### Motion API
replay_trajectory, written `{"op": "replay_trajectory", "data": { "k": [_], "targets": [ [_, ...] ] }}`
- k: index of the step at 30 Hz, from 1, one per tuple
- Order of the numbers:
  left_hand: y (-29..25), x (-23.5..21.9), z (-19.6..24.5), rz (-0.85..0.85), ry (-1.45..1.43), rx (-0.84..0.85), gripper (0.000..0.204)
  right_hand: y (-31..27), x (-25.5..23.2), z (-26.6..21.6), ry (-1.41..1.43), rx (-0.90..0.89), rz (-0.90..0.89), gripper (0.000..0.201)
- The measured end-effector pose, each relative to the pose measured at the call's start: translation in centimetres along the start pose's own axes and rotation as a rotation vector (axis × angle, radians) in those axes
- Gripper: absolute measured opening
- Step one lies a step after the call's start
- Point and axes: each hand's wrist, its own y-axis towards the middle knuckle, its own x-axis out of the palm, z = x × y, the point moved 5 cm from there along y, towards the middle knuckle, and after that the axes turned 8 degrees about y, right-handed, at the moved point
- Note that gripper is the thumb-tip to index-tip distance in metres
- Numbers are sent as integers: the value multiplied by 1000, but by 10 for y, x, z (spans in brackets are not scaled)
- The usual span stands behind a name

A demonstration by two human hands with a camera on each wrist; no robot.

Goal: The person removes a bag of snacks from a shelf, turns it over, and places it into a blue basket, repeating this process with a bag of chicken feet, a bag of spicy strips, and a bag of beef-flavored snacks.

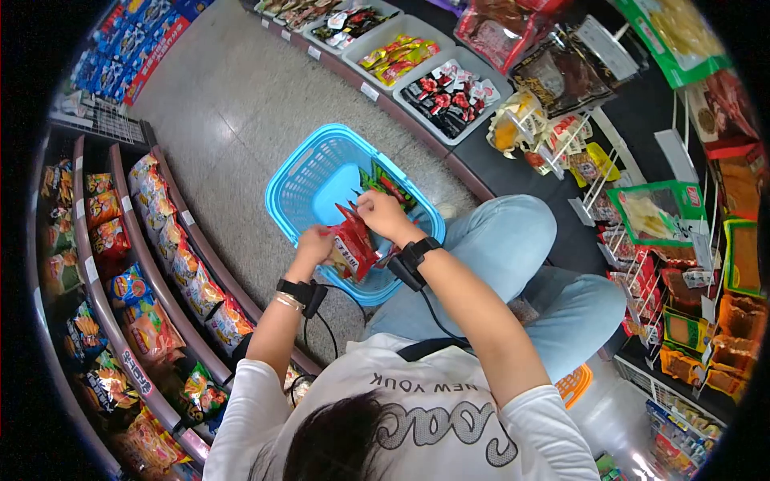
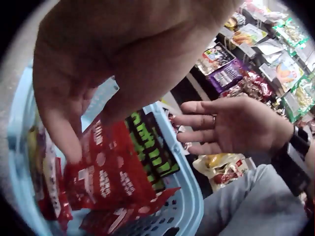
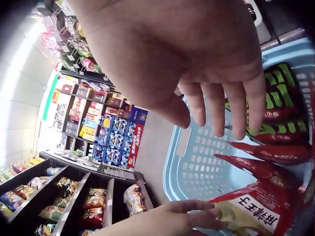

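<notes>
In the head view, my left hand (image 1: 315,244) is at the left edge of a red packet (image 1: 353,247) inside a blue basket (image 1: 301,152); its fingers touch the packet. From the left wrist, one finger of this hand (image 2: 69,123) lies against red packets (image 2: 110,169). My right hand (image 1: 383,215) hovers over the basket's right part, palm down, fingers loosely extended and apart, holding nothing. Below it in the right wrist view are upright red packets (image 3: 258,169) and green-and-black packets (image 3: 278,93). Beside them, the left fingers rest near a packet with white lettering (image 3: 251,211).
Snack shelves (image 1: 132,280) run along the left. At the upper right stand grey bins of small packets (image 1: 449,92) and racks of hanging packs (image 1: 658,212). Bent knees in jeans (image 1: 501,248) sit right beside the basket. Tiled floor (image 1: 208,120) lies beyond it.
</notes>
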Motion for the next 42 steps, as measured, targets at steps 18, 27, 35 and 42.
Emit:
{"op": "replay_trajectory", "data": {
  "k": [18, 27, 35, 42],
  "targets": [
    [-225, -7, 412, -244, -448, 1188, 15, -188, -286, -199, 537, -369, 665, 17],
    [-386, -5, 515, -419, -416, 1525, 16, -365, -366, -340, 336, -657, 876, 23],
    [-472, -38, 608, -543, -631, 1683, 25, -432, -443, -425, 153, -916, 1045, 22],
    [-493, -64, 722, -79, -546, 1731, 30, -438, -526, -475, 180, -894, 1085, 32]
  ]
}}
